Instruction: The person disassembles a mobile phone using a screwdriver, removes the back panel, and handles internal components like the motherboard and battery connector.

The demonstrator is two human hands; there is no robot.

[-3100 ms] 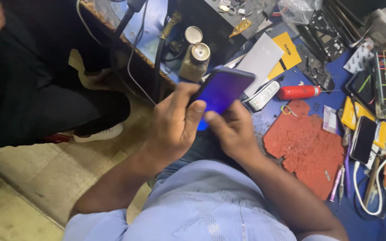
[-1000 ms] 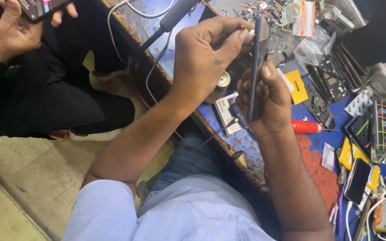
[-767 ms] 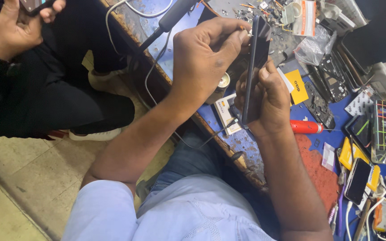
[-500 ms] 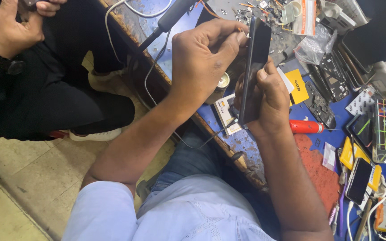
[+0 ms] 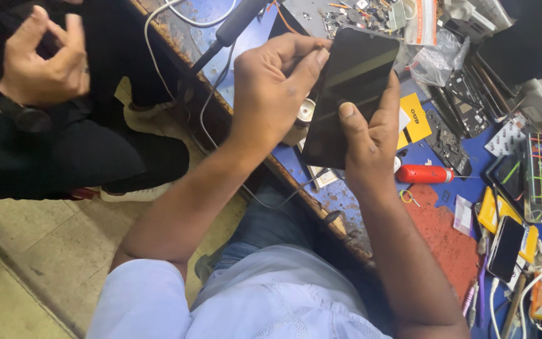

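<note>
Both hands are up over the near edge of the workbench (image 5: 340,204), and the black smartphone (image 5: 350,94) sits right between them, held clear above the cluttered blue top with its dark glass face toward the camera and its top end tilted away to the far right. The right hand (image 5: 371,141) is wrapped around the lower half of the phone from the right, thumb pressed flat on the glass and fingers curled behind. The left hand (image 5: 271,91) comes in from the left, fingers bunched and pinched against the phone's upper left edge; whether something small is held in that pinch I cannot tell. Just under the phone, on the bench, a small round metal tin (image 5: 302,116) peeks out between the two hands. To the right of the right hand lies a red-handled screwdriver (image 5: 425,174), and nearer than that a red work mat (image 5: 443,235). A yellow card (image 5: 416,116) lies just right of the phone. Farther right, another phone (image 5: 505,248) rests beside a yellow pad, well apart from the hands. A black-handled soldering iron (image 5: 236,25) with its cord runs along the far left part of the bench. Off to the far left, another person's hand (image 5: 42,56) is curled loosely above dark clothing.
</note>
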